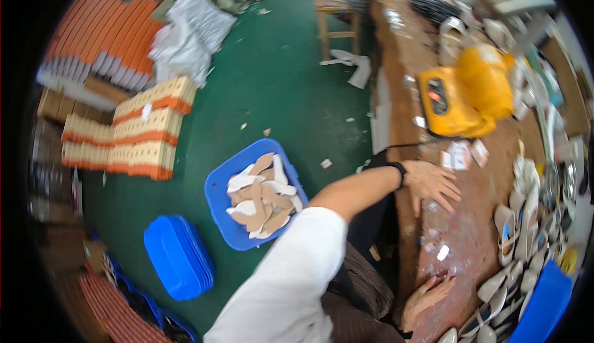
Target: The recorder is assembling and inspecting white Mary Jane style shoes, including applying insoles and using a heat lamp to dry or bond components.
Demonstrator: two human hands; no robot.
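My left hand [432, 183] lies on the worn red-brown workbench [442, 219], its fingers spread and nothing in them. A dark band circles that wrist, and the white-sleeved arm crosses the blue tub of insoles. My right hand [428, 300] rests lower on the same bench, fingers stretched out, with no held thing showing. Just beyond my left hand are small printed cards [458, 155] and a yellow machine [464, 95] with a dark control panel. Pale shoes [506, 235] stand in rows along the bench's far right side.
On the green floor stand a blue tub [218, 188] of white and tan insoles [263, 197] and a stack of blue tubs [176, 256]. Orange and cream boxes [124, 132] and a white sack [192, 30] are at the left. A wooden stool [339, 34] stands beside the bench.
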